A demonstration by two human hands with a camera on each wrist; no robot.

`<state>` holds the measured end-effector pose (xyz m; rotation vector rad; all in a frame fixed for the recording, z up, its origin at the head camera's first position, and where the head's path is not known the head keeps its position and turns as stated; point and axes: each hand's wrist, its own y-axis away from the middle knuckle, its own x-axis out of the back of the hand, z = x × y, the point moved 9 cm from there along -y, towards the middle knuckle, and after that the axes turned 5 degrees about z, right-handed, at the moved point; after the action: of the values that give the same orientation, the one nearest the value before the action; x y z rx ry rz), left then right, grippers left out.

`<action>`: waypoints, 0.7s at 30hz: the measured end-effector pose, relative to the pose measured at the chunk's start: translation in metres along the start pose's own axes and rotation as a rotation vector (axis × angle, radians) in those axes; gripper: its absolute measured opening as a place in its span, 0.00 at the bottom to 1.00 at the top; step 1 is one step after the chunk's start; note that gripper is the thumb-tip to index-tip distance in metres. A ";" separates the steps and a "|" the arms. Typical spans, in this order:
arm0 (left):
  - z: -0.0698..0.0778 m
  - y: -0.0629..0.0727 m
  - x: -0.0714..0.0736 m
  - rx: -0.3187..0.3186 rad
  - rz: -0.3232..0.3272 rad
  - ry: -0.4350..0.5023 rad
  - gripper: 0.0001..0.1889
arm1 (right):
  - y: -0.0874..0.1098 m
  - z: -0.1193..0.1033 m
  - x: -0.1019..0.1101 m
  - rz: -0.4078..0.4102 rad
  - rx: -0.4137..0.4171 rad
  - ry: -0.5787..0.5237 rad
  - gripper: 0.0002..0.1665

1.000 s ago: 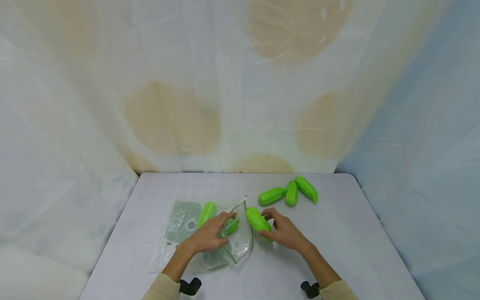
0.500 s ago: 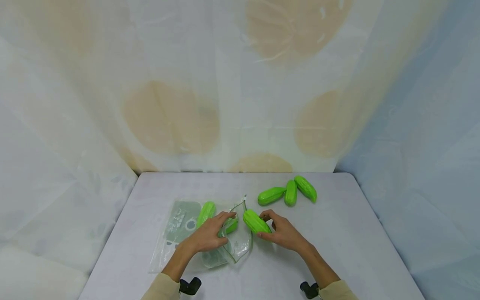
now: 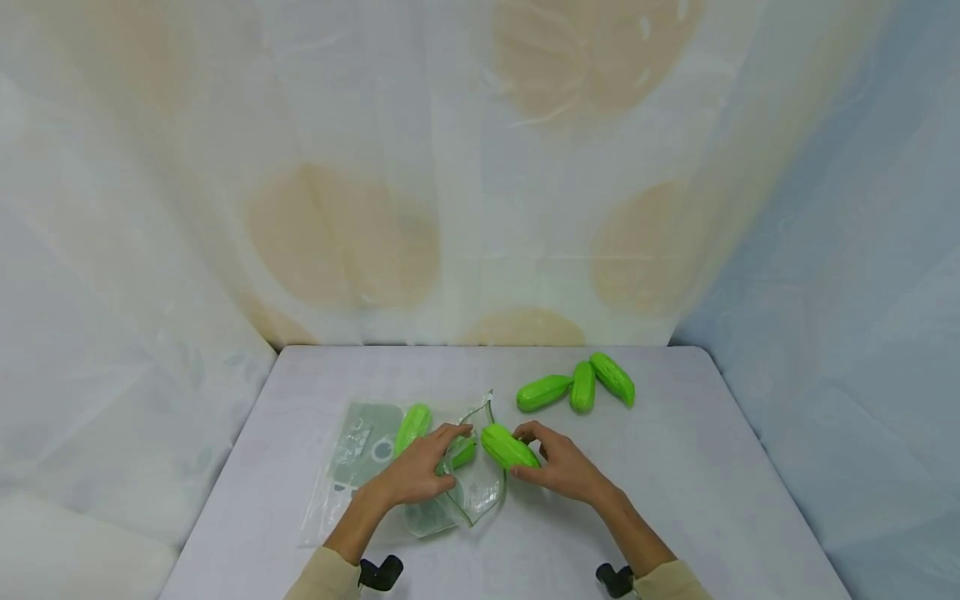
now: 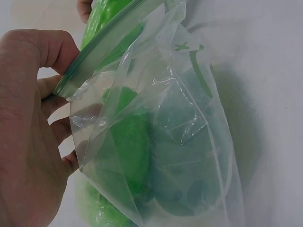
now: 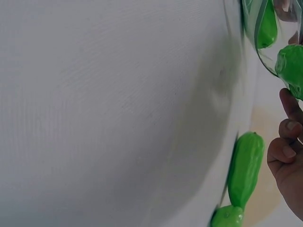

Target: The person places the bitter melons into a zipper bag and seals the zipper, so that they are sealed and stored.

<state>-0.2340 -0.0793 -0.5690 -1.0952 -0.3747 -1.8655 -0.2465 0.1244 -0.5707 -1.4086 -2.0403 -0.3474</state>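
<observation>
My left hand (image 3: pixel 425 467) grips the rim of a clear zip bag (image 4: pixel 180 137) with a green-edged mouth, which is spread apart toward the right. In the left wrist view a bright green ridged gourd (image 4: pixel 130 146) shows through the film. Beyond the left hand, another gourd (image 3: pixel 412 427) overlaps the bag in the head view. My right hand (image 3: pixel 558 462) holds a third gourd (image 3: pixel 508 447) between thumb and fingers, its front end right at the bag's mouth. The right wrist view catches this held gourd (image 5: pixel 290 68) at its edge.
Behind the right hand, several more green gourds (image 3: pixel 582 387) lie close together on the white table (image 3: pixel 660 500). Printed plastic sheeting (image 3: pixel 480 208) hangs behind the table and along both sides.
The right hand has moved slightly left with its gourd, bringing it over the bag's mouth. My left hand and the bag have stayed in place.
</observation>
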 end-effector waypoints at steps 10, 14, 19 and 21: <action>-0.001 0.000 0.000 0.001 -0.001 -0.017 0.44 | 0.000 -0.008 -0.007 -0.037 0.046 0.032 0.30; 0.000 0.000 0.001 -0.001 0.000 -0.015 0.44 | 0.000 -0.011 -0.010 -0.052 0.095 0.033 0.30; 0.000 0.000 0.000 -0.002 -0.003 -0.013 0.43 | -0.001 -0.015 -0.012 -0.061 0.133 0.051 0.30; -0.002 -0.001 -0.001 0.001 -0.008 -0.014 0.43 | -0.001 -0.016 -0.014 -0.069 0.139 0.059 0.30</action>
<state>-0.2352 -0.0796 -0.5704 -1.1076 -0.3885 -1.8656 -0.2384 0.1052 -0.5670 -1.2332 -2.0273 -0.2678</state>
